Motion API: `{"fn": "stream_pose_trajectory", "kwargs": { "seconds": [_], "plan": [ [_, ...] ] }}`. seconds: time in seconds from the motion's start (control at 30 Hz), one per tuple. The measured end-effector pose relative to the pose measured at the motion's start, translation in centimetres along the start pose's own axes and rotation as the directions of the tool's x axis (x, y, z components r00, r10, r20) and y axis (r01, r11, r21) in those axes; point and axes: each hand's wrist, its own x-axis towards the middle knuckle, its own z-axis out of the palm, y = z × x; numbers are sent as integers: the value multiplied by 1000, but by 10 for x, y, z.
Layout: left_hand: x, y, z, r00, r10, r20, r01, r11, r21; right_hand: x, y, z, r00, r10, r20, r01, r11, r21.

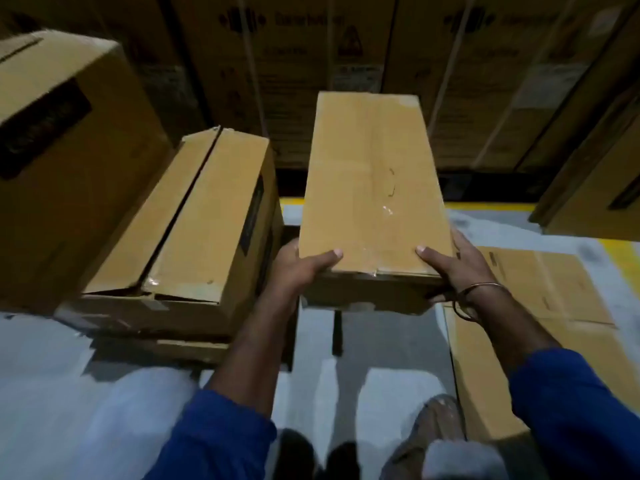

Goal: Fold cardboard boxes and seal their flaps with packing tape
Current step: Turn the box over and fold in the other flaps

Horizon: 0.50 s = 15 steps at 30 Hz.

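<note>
I hold a closed brown cardboard box (370, 181) up off the floor, long side pointing away from me. My left hand (298, 268) grips its near left corner, thumb on top and fingers underneath. My right hand (450, 268) grips the near right corner the same way, with a thin bangle on that wrist. Bits of clear tape show on the box's top face. No tape roll is in view.
A second box (194, 216) with an unsealed top seam sits on the floor to the left, beside a taller box (62, 161). Flattened cardboard (540, 299) lies on the grey floor at right. Large printed cartons (311, 46) stand stacked behind. My shoe (433, 431) is below.
</note>
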Motion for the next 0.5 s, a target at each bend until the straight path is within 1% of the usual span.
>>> {"fn": "stream_pose_trajectory", "kwargs": {
  "seconds": [0.07, 0.13, 0.23, 0.33, 0.37, 0.43, 0.5],
  "plan": [
    [-13, 43, -24, 991, 119, -60, -118, 993, 13, -17, -37, 12, 997, -81, 5, 81, 996, 48],
    [-34, 80, -53, 970, 199, -137, -198, 980, 18, -33, -70, 32, 987, -162, 20, 159, 984, 83],
    [-60, 116, -110, 927, 264, -265, -279, 960, -18, -53, -112, 75, 977, -205, 66, 194, 970, 147],
    [-76, 130, -168, 875, 246, -418, -294, 954, -53, -72, -140, 126, 959, -229, 166, 203, 965, 164],
    [-78, 130, -189, 855, 232, -463, -298, 952, -73, -78, -147, 144, 955, -212, 206, 181, 971, 160],
    [-86, 128, -228, 824, 185, -536, -317, 934, -165, -88, -160, 179, 946, -170, 277, 129, 979, 159],
    [-90, 123, -263, 790, 145, -596, -327, 922, -208, -99, -171, 212, 928, -132, 348, 73, 981, 178]
  ]
}}
